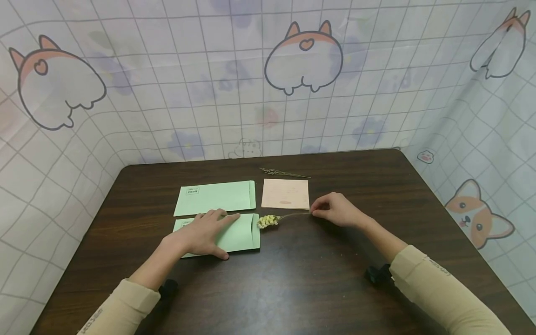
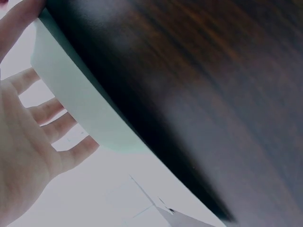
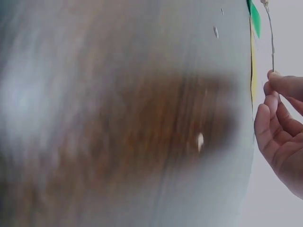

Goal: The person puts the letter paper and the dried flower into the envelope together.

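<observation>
While R hand (image 1: 338, 210) pinches yellow flower (image 1: 268, 221) by its stem, the head's at nr envelope's (image 1: 239, 236) flap end, not inside AFAICT; L hand (image 1: 202, 234), fingers spread, rests on that env. Card (image 1: 285, 193) & far envelope (image 1: 217, 197) lie beyond, then sprig (image 1: 281, 172), untouched: prob. early on.

On the counter (image 1: 293, 288), left of centre: rear envelope (image 1: 215, 199) behind front envelope (image 1: 243, 237), the left hand (image 1: 205, 235) upon the latter. Right of the rear envelope, a card (image 1: 285, 193); behind the card, a sprig (image 1: 278, 172). Before the card, at the front envelope's right end, a flower (image 1: 268, 221), its stem (image 1: 295, 214) running right to the fingers (image 1: 316, 213) of the right hand (image 1: 337, 210).
</observation>
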Tool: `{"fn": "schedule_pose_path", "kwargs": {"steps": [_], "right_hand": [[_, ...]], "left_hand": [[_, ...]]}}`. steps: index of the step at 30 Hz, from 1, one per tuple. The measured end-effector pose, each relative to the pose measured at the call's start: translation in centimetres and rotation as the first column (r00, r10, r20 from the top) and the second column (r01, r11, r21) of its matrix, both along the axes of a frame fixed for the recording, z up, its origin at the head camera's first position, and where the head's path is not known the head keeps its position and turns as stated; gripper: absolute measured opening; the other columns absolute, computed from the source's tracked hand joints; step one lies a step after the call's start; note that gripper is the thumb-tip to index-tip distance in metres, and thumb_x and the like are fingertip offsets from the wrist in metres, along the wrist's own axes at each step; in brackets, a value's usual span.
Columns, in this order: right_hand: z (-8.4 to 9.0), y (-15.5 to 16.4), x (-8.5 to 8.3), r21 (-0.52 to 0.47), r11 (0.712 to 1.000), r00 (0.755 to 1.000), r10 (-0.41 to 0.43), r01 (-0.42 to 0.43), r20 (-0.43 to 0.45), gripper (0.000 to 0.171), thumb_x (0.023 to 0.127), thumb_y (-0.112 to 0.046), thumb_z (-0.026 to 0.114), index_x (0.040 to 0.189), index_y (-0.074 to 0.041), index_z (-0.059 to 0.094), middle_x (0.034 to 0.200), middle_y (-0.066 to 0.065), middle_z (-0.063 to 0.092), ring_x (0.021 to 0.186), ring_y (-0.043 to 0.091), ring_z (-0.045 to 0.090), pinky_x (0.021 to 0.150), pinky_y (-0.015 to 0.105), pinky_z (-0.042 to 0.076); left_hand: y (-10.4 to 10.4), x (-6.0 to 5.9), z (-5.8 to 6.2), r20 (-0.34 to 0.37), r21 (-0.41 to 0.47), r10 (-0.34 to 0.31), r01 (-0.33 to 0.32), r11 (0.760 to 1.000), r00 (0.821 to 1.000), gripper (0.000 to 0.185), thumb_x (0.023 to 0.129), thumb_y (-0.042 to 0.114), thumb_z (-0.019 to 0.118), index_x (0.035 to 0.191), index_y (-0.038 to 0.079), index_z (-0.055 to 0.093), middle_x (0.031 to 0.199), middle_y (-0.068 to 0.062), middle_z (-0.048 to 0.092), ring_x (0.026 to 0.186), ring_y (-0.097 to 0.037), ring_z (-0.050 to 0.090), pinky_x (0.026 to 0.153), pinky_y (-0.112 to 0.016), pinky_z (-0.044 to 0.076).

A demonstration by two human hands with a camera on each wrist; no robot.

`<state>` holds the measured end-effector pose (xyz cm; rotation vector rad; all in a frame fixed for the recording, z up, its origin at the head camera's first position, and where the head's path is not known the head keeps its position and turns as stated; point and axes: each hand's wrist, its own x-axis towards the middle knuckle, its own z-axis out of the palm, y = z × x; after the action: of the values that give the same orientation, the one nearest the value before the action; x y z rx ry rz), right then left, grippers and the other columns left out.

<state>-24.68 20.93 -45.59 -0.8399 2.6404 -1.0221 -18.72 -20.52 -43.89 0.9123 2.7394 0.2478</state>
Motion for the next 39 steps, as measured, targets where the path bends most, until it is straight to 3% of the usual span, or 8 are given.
{"fn": "schedule_pose_path", "kwargs": {"steps": [15, 32, 39], "right_hand": [[-0.2, -2.9, -0.2, -0.009, 0.998, 0.998, 0.058, -0.058, 0.0, 0.009, 0.098, -0.01, 0.071, 0.101, -0.012, 0.079, 0.096, -0.008, 0.073, 0.085, 0.012, 0.063, 0.078, 0.036, 0.051], [-0.6, -6.8, -0.1, -0.045, 0.991, 0.992, 0.125, -0.126, -0.027, 0.006, 0.097, -0.009, 0.071, 0.097, -0.01, 0.078, 0.087, -0.007, 0.071, 0.074, 0.011, 0.057, 0.069, 0.031, 0.049], [-0.7, -8.2, 0.2, -0.066, 0.99, 0.991, 0.12, -0.124, -0.066, 0.006, 0.096, -0.007, 0.072, 0.097, -0.008, 0.078, 0.088, -0.008, 0.071, 0.079, 0.011, 0.059, 0.075, 0.032, 0.05]], "left_hand": [[0.2, -0.1, -0.1, 0.009, 0.01, 0.006, -0.006, 1.0, 1.0, 0.105, 0.077, 0.055, 0.087, 0.161, 0.018, 0.035, 0.145, -0.013, 0.046, 0.133, -0.034, 0.045, 0.104, -0.062, 0.036], [0.2, -0.1, 0.0, -0.001, 0.002, 0.005, -0.005, 1.0, 1.0, 0.105, 0.077, 0.055, 0.086, 0.161, 0.018, 0.036, 0.144, -0.012, 0.047, 0.132, -0.034, 0.046, 0.104, -0.06, 0.037], [0.1, -0.2, -0.2, -0.005, 0.001, 0.001, -0.001, 1.0, 1.0, 0.105, 0.077, 0.055, 0.086, 0.161, 0.017, 0.037, 0.144, -0.013, 0.047, 0.132, -0.035, 0.045, 0.104, -0.061, 0.037]]}}
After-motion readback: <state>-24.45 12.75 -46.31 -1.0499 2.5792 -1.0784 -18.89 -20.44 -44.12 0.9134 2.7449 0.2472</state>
